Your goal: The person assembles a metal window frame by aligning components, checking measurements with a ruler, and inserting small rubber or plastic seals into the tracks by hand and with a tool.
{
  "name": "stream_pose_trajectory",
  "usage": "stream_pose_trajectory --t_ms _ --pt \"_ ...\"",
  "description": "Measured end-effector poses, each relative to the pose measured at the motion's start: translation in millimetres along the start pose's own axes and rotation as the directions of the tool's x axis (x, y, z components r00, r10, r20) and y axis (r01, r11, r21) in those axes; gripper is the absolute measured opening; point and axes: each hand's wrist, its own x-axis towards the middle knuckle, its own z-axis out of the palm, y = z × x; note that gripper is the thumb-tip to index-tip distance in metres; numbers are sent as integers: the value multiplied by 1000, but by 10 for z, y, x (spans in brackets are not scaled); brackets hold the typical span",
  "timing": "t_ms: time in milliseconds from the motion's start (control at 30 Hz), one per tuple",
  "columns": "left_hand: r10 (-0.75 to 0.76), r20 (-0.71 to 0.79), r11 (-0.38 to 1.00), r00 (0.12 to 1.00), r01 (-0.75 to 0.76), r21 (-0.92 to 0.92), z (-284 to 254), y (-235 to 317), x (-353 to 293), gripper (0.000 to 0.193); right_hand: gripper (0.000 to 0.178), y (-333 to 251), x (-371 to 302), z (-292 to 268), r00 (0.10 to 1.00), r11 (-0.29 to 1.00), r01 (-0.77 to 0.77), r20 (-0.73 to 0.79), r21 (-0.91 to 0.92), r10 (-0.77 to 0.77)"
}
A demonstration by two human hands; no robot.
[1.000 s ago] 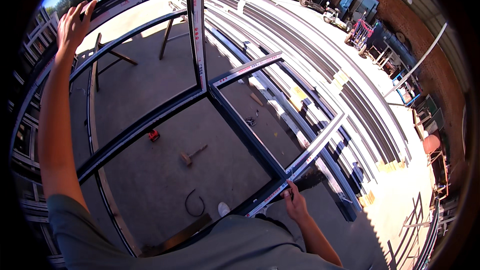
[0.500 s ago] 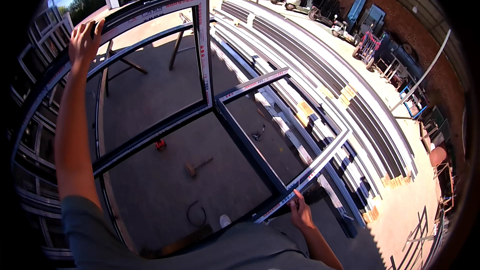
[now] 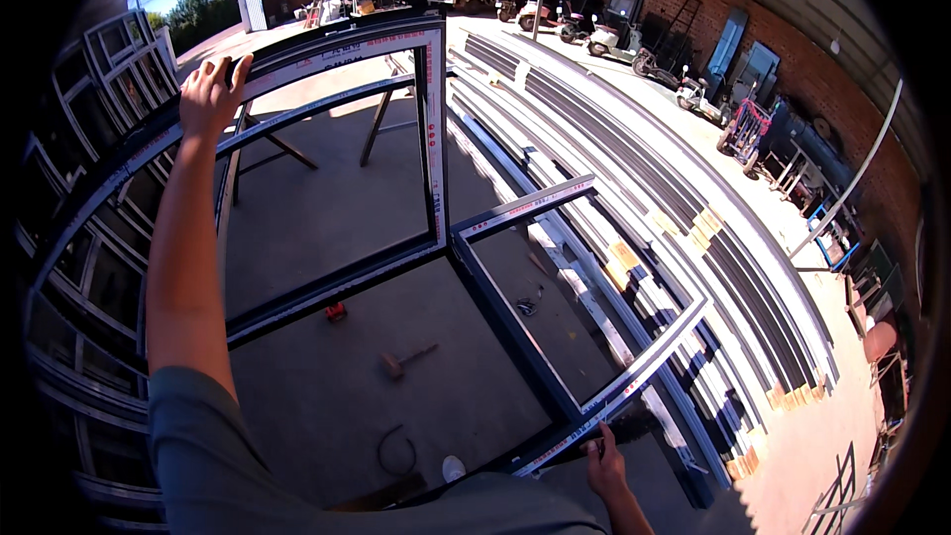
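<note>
A large dark window frame [image 3: 441, 139], its faces covered with white printed film, stands out in front of me. My left hand [image 3: 210, 97] reaches far out and grips its upper left bar, fingers bent over the far edge. Close to my body, my right hand [image 3: 607, 471] holds the near bar, with the index finger at its filmed face and the thumb beside it. Two short bars stick out from the frame on the right. Through the openings, a mallet [image 3: 401, 364] and a small red tool [image 3: 336, 311] show on the floor.
Long stacked profiles [image 3: 684, 238] with wooden blocks lie along the right. Several finished-looking frames [image 3: 109, 79] lean at the left. Sawhorse-like legs [image 3: 374, 129] stand beyond the frame. A dark hose loop [image 3: 396, 451] lies near my shoe [image 3: 453, 468]. Scooters [image 3: 614, 40] line the brick wall.
The whole scene has shifted right and down in the picture as the view turned. Both hands stay on the window frame; the right fingertip sits slightly lower against the near bar.
</note>
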Motion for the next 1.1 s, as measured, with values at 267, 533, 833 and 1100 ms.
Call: stream_pose_trajectory --t_ms 267,533,833,1100 --pt "52 -32 998 998 -54 -45 -252 28 3 49 51 -21 115 -91 998 999 -25 50 27 24" --pt "15 -147 998 989 -6 57 -637 -25 -4 59 44 -100 145 -55 995 997 -53 82 -62 58" --pt "369 379 495 848 166 -853 -2412 2545 -1824 56 31 -519 196 -191 932 990 -108 355 89 70" --pt "731 503 -34 462 760 -649 -4306 4079 -3647 39 29 -633 456 -4 724 938 -30 655 344 -217"
